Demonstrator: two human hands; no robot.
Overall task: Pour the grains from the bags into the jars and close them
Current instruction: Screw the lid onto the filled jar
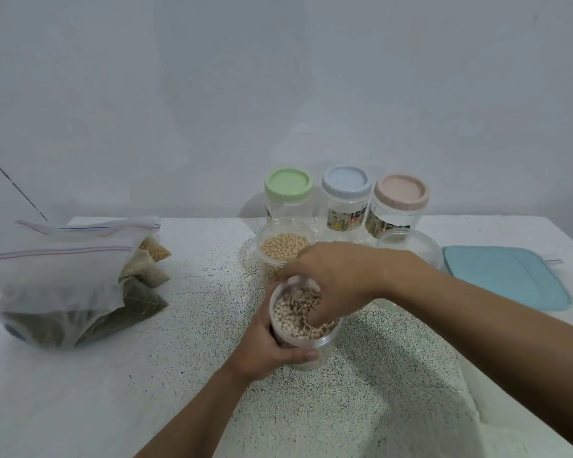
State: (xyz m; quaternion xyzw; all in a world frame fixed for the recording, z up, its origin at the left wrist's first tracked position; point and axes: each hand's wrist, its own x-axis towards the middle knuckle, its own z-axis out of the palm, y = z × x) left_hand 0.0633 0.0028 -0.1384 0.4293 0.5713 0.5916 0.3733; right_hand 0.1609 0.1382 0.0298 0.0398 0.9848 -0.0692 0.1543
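Running along the back, the far edge of the speckled white table (113, 391) meets a plain wall, and three closed clear jars stand in a row just in front of it: a green-lidded jar (288, 193), a blue-lidded jar (346, 195) and a pink-lidded jar (401, 201). At the left edge, a heap of zip bags (63, 285) with dark and tan grains takes up the corner. At the right, a flat blue lid (503, 279) lies close to the table's side, with a clear round container (411, 246) just beside it, partly hidden behind the right arm. The widest bare stretch is the near left part of the table, between the bags and the arms; the strip between the bags and the jars is also free.

An open jar of soybeans (283, 249), filled almost to the rim, stands just in front of the green-lidded jar. Nearer to the person, at the middle of the table, is the jar of black-eyed beans (311, 342): clear plastic, lidless, tilted a little, packed with pale beans with dark spots up to near its mouth.

The left hand (265, 345) grips this jar from the left side, fingers wrapped behind it and thumb laid across its front wall. The right hand (338, 276) comes over from the right, its fingers bent down into the jar's mouth and touching the beans; whether they pinch any cannot be told.
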